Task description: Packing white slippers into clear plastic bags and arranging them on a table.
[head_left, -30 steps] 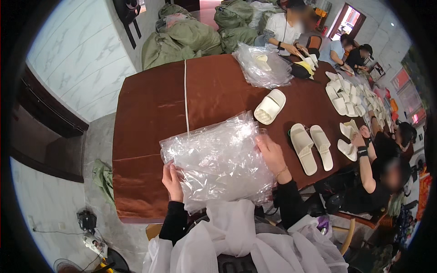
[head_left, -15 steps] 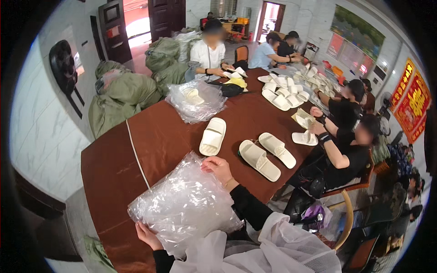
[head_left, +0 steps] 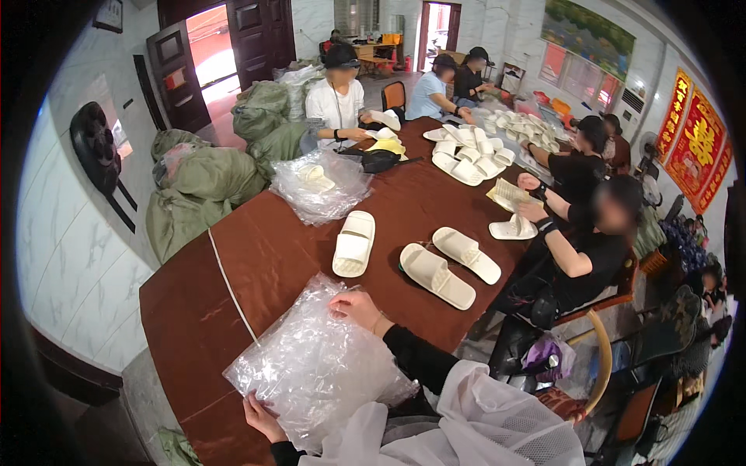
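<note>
A stack of clear plastic bags (head_left: 311, 373) lies at the near edge of the table, partly over my lap. My left hand (head_left: 263, 419) grips its lower left edge, with the fingertips along the film. At the far corner my right hand (head_left: 357, 309) pinches the film between thumb and fingers. Just beyond the bags lies a single cream slipper (head_left: 353, 247). To its right, a pair of cream slippers (head_left: 439, 276) rests side by side. Another crumpled heap of clear bags (head_left: 334, 198) sits farther off, with a slipper on top.
Across the brown-covered table (head_left: 186, 326), a person in white (head_left: 334, 101) handles a slipper. On the right, a person in black (head_left: 594, 241) works with slippers. A slipper pile (head_left: 470, 155) covers the far end. Green sacks (head_left: 214, 175) stand left; a wooden chair arm (head_left: 602, 365) is near right.
My right hand has shifted slightly left and down along the bags' far edge, fingers now drawn together. The view has turned a little. The person in white has lifted a slipper.
</note>
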`<state>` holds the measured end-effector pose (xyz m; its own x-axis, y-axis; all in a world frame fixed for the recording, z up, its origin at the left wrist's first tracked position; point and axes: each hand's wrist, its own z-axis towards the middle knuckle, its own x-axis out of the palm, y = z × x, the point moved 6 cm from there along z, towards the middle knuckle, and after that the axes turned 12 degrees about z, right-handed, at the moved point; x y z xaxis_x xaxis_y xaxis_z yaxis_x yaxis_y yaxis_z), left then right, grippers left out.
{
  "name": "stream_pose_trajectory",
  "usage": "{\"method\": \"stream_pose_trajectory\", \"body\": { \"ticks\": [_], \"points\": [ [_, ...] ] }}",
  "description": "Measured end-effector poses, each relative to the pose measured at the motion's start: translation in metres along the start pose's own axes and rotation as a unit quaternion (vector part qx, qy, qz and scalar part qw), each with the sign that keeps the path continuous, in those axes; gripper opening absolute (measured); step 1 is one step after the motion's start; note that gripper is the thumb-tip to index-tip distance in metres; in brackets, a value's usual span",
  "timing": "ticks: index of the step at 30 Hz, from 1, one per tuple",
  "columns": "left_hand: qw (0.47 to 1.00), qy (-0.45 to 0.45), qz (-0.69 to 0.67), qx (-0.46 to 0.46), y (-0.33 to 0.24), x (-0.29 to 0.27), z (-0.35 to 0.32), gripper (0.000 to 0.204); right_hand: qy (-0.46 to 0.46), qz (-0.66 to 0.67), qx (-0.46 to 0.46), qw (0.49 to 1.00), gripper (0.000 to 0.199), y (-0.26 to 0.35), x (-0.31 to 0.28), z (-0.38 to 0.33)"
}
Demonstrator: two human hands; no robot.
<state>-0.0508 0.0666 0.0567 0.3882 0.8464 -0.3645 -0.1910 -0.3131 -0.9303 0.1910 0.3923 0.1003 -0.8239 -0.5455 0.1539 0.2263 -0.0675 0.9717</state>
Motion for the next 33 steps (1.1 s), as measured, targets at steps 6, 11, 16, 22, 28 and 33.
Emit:
{"method": "stream_pose_trajectory", "body": {
  "ticks": [6,11,16,22,28,33],
  "points": [
    [0.993,-0.089,0.081,-0.001,0.020,-0.020,-0.002,0.031,-0.023,-0.065,-0.017,0.997,0.029,0.121,0.027,-0.016],
    [0.996,-0.057,0.061,0.006,0.003,0.004,-0.006,0.031,0.203,-0.291,-0.191,0.915,0.046,0.141,0.111,-0.100],
    [0.995,-0.034,0.093,0.013,0.010,-0.002,-0.011,0.022,0.300,-0.481,-0.071,0.821,0.067,-0.032,0.079,-0.120],
    [0.931,-0.137,0.251,0.228,-0.053,-0.011,-0.019,0.051,0.262,-0.533,-0.102,0.798,0.067,-0.037,0.075,-0.116],
    [0.851,0.114,0.490,0.151,-0.016,0.016,-0.038,0.068,0.252,-0.496,-0.123,0.821,0.061,-0.040,0.076,-0.114],
    [0.823,0.141,0.537,0.122,0.041,0.020,-0.030,0.070,0.280,-0.480,-0.064,0.829,0.057,-0.059,0.076,-0.108]
  ]
}}
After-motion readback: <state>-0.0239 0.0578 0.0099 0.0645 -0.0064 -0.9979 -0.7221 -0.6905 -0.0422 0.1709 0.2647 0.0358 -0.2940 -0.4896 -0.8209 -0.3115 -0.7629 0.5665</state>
